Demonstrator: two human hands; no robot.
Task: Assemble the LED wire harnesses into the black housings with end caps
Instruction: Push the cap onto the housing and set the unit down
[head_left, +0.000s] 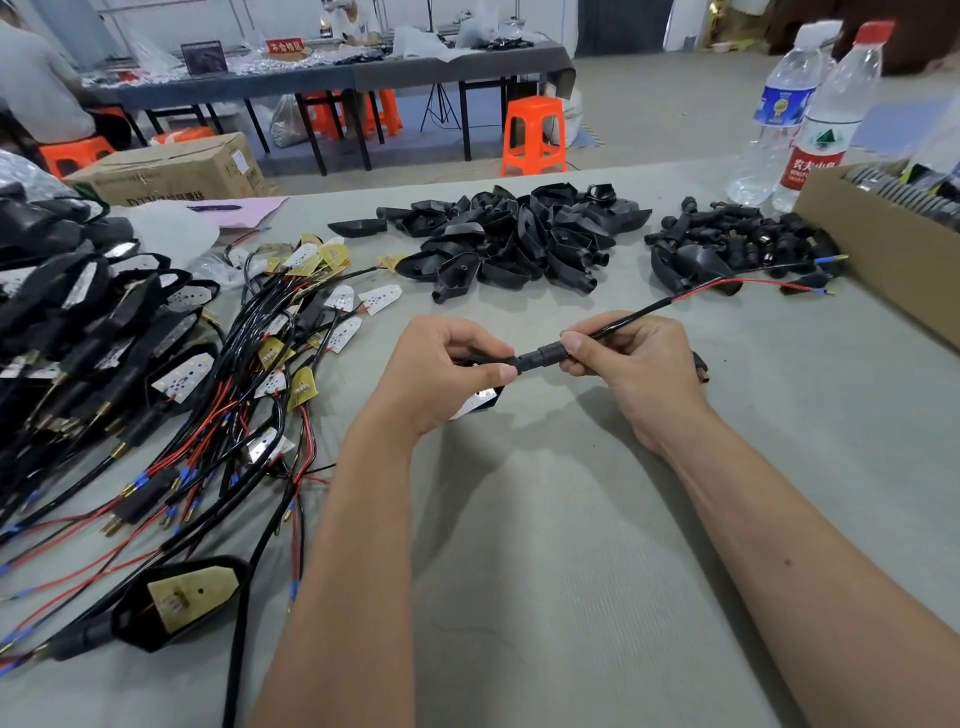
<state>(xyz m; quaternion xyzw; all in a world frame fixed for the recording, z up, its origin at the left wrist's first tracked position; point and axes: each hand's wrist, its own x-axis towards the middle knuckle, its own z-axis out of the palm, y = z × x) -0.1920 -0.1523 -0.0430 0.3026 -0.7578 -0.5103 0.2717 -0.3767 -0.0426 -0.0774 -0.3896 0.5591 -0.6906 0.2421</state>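
Black housings (511, 236); red-black wires (249, 415); orange stool (533, 136); red-capped bottle (826, 119).

Matt blk plastic housings (511, 236), grey cloth tabletop (571, 519)

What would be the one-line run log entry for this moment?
left hand: holds housing | right hand: pinches end cap on wire | step: seating cap | spare housings: table

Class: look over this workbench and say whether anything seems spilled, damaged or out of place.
Nothing stands out. The housings, end caps and harnesses lie in loose but separate piles, and both bottles stand upright and capped.
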